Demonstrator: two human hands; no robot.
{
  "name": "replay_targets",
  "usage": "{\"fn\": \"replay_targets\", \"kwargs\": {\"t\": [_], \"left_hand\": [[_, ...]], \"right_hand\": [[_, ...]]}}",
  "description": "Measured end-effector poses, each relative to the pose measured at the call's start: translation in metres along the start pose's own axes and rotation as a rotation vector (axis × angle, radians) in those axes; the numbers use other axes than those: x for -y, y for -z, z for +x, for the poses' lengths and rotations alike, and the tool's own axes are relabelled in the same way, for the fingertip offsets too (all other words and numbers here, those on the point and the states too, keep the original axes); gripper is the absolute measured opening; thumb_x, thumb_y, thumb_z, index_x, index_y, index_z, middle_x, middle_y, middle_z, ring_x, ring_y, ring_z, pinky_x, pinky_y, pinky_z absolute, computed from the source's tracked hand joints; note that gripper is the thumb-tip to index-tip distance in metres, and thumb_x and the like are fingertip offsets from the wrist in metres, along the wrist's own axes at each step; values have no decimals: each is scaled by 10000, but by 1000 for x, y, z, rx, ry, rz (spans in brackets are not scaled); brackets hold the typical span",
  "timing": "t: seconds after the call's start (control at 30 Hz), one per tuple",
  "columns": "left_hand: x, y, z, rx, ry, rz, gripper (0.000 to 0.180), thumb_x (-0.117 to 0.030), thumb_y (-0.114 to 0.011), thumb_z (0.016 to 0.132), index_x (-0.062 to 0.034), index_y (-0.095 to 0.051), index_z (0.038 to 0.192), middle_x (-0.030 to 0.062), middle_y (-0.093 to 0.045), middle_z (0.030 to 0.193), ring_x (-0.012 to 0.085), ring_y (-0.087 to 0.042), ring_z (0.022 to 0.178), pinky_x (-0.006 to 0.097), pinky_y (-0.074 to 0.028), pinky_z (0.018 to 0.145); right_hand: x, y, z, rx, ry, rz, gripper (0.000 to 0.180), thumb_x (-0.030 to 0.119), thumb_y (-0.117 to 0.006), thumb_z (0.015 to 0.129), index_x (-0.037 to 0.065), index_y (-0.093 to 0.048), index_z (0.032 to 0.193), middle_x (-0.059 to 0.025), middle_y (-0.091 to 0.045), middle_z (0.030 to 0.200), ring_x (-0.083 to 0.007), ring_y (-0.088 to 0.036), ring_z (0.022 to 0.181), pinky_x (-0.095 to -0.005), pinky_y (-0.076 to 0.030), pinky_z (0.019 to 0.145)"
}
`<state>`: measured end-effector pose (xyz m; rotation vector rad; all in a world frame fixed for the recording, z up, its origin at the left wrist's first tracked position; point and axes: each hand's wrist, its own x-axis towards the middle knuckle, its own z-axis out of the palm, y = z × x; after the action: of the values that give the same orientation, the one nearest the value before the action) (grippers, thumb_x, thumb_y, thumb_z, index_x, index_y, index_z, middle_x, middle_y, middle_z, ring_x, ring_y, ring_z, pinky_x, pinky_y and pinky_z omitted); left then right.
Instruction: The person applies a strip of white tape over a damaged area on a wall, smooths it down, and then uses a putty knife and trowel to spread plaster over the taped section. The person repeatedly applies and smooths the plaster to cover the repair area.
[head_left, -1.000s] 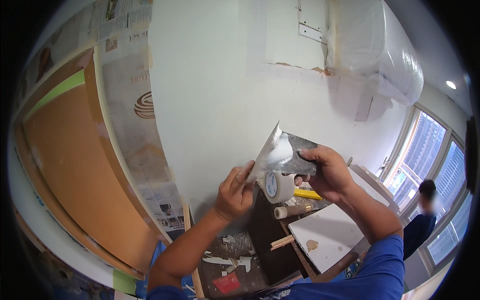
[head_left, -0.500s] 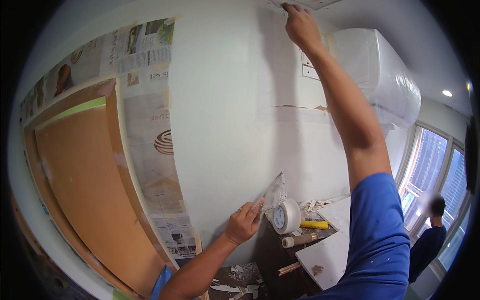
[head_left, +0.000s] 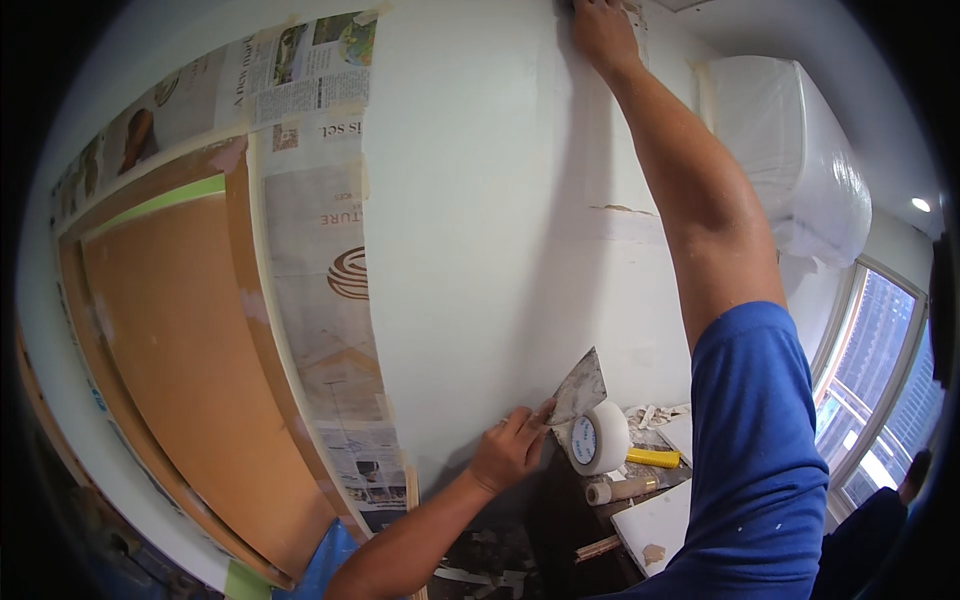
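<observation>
My left hand [head_left: 508,450] is closed on a broad putty knife, whose grey, smeared blade [head_left: 582,388] points up in front of the lower wall. My right arm reaches high, and my right hand [head_left: 606,38] is closed against the top of the white wall [head_left: 460,220]. A small dark piece shows at its fingertips, but the upper edge of the view cuts it off. Just right of the putty knife stands a roll of white tape [head_left: 600,440]. A thin torn crack [head_left: 622,209] crosses the wall below my right forearm.
Newspaper [head_left: 310,235] masks the wall around an orange-brown door [head_left: 190,370] at left. A plastic-wrapped box-shaped unit [head_left: 800,150] hangs upper right. Below are a yellow-handled tool [head_left: 653,457], a tube-like roll [head_left: 622,489], and a white board [head_left: 650,525]. A person's dark sleeve [head_left: 865,540] shows lower right.
The view has shifted, moving the door and wrapped unit rightward in it. My right hand sits closer to the upper edge. The putty knife has moved right, and the other person is mostly cut off.
</observation>
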<state>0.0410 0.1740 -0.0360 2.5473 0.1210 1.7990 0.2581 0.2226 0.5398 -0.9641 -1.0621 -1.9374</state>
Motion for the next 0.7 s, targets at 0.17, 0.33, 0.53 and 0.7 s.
{"fn": "replay_targets", "kwargs": {"t": [0.17, 0.33, 0.53, 0.7], "left_hand": [[-2, 2, 4, -50, -4, -1, 518, -35, -692, 924, -57, -635, 1439, 120, -643, 924, 301, -688, 694, 403, -602, 621], [-4, 6, 3, -54, 21, 21, 547, 15, -706, 883, -63, -650, 1421, 117, -666, 914, 303, -683, 681, 400, -589, 607], [-3, 4, 4, -41, 6, 21, 535, 13, -707, 891, -60, -654, 1418, 123, -664, 913, 306, -685, 676, 406, -586, 602], [0, 0, 5, -31, 25, -6, 512, -5, -703, 905, -52, -656, 1413, 129, -670, 928, 316, -696, 683, 407, -597, 613]], "right_hand": [[-2, 17, 1, 184, -20, 86, 306, 53, -496, 949, -48, -739, 1105, -246, -711, 1200, -435, -649, 1161, -525, -509, 1037], [-3, 52, -21, 268, 13, 232, 337, 1, -458, 925, -89, -730, 1103, -259, -729, 1215, -448, -665, 1172, -517, -524, 1028], [-65, 49, -10, 236, -269, 125, 394, 139, -579, 929, 16, -709, 1279, -277, -742, 1159, -461, -704, 1097, -550, -536, 988], [-97, 16, 22, 475, -365, 23, 368, 134, -553, 893, -40, -710, 1177, -312, -729, 1157, -478, -698, 1116, -550, -545, 973]]}}
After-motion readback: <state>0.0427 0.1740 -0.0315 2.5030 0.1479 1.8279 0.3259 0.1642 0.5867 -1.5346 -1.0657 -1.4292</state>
